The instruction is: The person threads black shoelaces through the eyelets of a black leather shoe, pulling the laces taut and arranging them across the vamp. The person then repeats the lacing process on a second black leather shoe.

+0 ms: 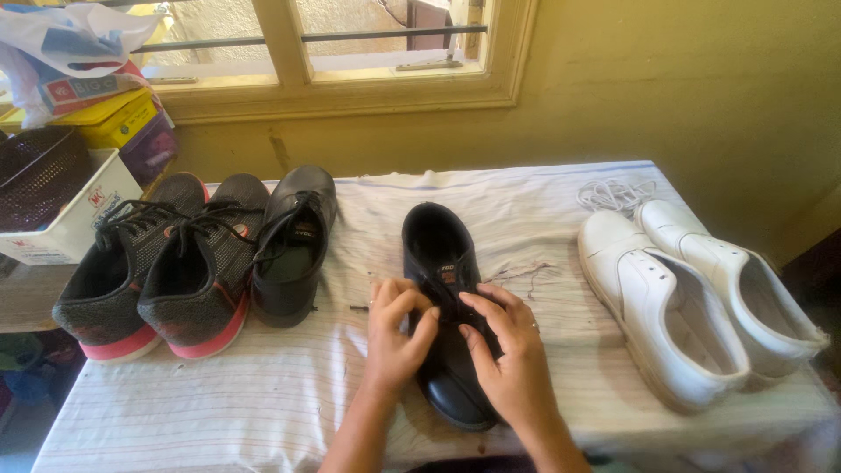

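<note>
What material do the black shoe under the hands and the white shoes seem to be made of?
The black shoe, held by the left hand and the right hand, looks like smooth leather or imitation leather: its toe shows a soft shine. The white shoes also look like smooth leather or a synthetic with a matte finish; which one cannot be told.

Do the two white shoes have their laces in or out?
Out. The two white leather shoes show bare eyelets, and a loose bundle of white laces lies on the cloth-covered table behind them.
</note>
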